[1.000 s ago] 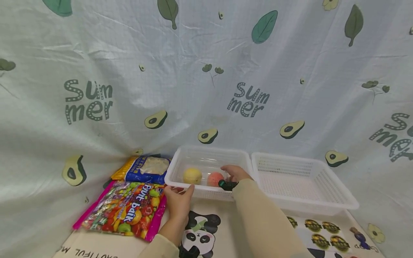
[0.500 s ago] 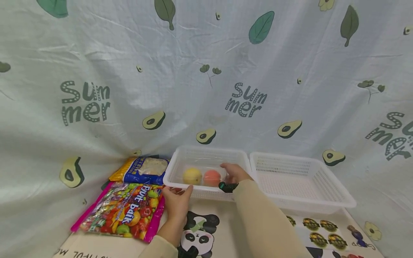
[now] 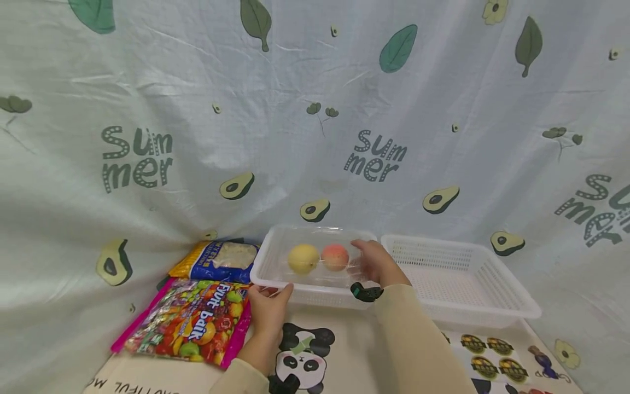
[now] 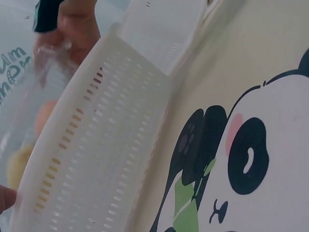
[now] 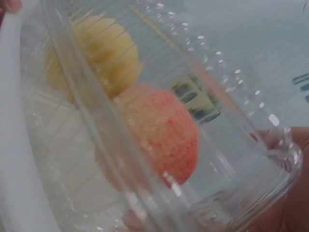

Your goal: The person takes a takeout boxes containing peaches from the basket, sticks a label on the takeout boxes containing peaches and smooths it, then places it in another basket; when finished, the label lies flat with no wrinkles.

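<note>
A clear plastic box point(image 3: 320, 262) with a round yellow fruit point(image 3: 303, 259) and a round pink-orange fruit point(image 3: 335, 257) inside is held up by the right hand point(image 3: 376, 261). The box is gripped at its right end, with the fingers curled round the edge, so the two fruits sit to the left of the hand. In the right wrist view, the pink fruit point(image 5: 164, 133) is seen close to the fingers and the yellow fruit point(image 5: 104, 53) is seen farther away. The box is lifted over the white plastic basket with holes in its sides point(image 3: 275, 279); it cannot be told if the box touches the basket floor.

The front rim of that basket is held by the left hand point(image 3: 269, 306), with the thumb laid over the edge. In the left wrist view, the basket wall point(image 4: 96, 159) is seen from close up.

A second white plastic basket point(image 3: 458, 279) is placed just beside the first one, on its right. A bright bag of fruit candy point(image 3: 192, 323) and a blue and yellow bag point(image 3: 219, 260) are laid to the left of the baskets. A panda picture point(image 3: 300, 355) is printed on the cloth under the arms.
</note>
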The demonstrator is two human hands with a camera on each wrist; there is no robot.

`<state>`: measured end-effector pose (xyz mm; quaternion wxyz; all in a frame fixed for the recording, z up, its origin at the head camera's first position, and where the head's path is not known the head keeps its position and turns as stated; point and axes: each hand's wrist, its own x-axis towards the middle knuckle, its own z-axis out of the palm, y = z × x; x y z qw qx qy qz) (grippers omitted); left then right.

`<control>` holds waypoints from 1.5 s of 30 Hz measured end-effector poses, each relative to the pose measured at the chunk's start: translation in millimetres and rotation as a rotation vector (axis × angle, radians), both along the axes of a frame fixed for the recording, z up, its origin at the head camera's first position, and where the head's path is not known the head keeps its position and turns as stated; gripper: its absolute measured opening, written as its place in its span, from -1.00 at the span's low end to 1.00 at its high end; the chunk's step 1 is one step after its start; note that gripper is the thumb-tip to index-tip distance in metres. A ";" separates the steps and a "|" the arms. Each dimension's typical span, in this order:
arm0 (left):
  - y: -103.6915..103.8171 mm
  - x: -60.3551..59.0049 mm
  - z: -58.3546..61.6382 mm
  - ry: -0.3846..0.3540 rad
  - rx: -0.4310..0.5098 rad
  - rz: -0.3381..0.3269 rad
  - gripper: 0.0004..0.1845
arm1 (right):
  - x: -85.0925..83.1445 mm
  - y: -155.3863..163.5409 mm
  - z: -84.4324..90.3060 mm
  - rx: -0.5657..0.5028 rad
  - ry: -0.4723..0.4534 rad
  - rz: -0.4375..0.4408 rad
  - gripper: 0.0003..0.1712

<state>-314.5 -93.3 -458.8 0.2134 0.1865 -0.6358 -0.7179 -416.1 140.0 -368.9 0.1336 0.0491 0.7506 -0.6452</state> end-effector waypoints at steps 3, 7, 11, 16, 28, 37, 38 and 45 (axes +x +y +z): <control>-1.7 -0.9 -0.2 -0.010 -0.001 -0.009 -0.28 | 11.7 8.1 8.8 -0.035 0.038 -0.009 -0.03; -4.6 -2.1 -0.4 -0.011 -0.015 -0.012 -0.33 | 28.1 15.9 20.1 -0.032 0.086 -0.018 -0.11; -8.4 -2.1 0.0 -0.025 -0.032 -0.015 -0.37 | 44.9 20.5 27.8 -0.022 0.104 -0.027 -0.16; -14.5 -0.3 -0.3 -0.042 -0.075 -0.044 -0.39 | 69.1 26.1 29.8 0.027 0.121 -0.043 -0.20; -21.8 2.6 -1.0 -0.065 -0.122 -0.093 -0.29 | 129.3 40.1 11.1 0.034 0.149 -0.084 -0.39; -22.2 -0.4 2.6 -0.065 -0.128 -0.086 -0.37 | 163.9 49.8 -13.7 0.058 0.130 -0.110 -0.41; -22.2 -0.5 2.6 -0.063 -0.129 -0.084 -0.38 | 167.6 50.8 -16.8 0.063 0.122 -0.114 -0.42; -20.4 -0.4 -0.4 -0.066 -0.131 -0.095 -0.35 | 187.5 57.8 -46.9 0.068 0.056 -0.145 -0.46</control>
